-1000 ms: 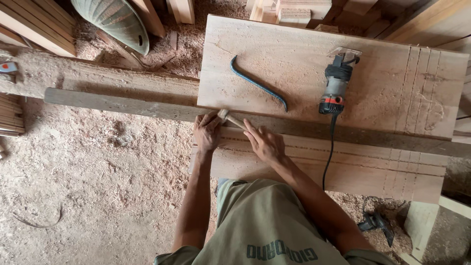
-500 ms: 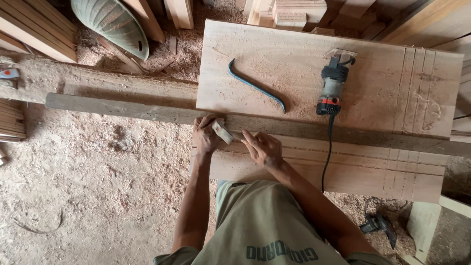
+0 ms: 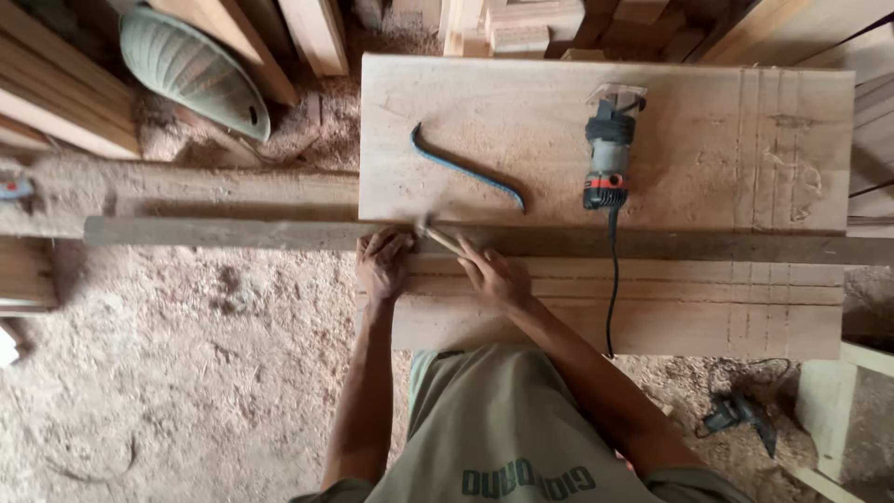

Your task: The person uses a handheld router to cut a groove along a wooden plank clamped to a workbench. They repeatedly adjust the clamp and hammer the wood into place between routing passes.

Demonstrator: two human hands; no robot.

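From up here I see the left hand (image 3: 382,270) resting knuckles-up on the long dark batten (image 3: 233,232), its fingers curled down against the near edge of that strip, pressing on it rather than wrapped round it. The right hand (image 3: 495,276) sits just beside it, to the right, fingers closed around a small hammer (image 3: 436,237) whose pale handle slants up and left from the palm, so that the head lies between the two hands and on top of the batten. The hammer's long axis runs diagonally, its head nearer the left hand's fingertips than the right wrist; whether those fingertips pinch a nail under the head I cannot tell, it is too small. The batten runs left to right across the whole view, straight, grey-brown and weathered, laid over the near part of a broad pale wooden panel (image 3: 726,149) dusted with sawdust and scored with parallel grooves. Beyond the batten, well clear of both hands, lie a curved blue pry bar (image 3: 466,169) and a corded trim router (image 3: 610,154) on its side.
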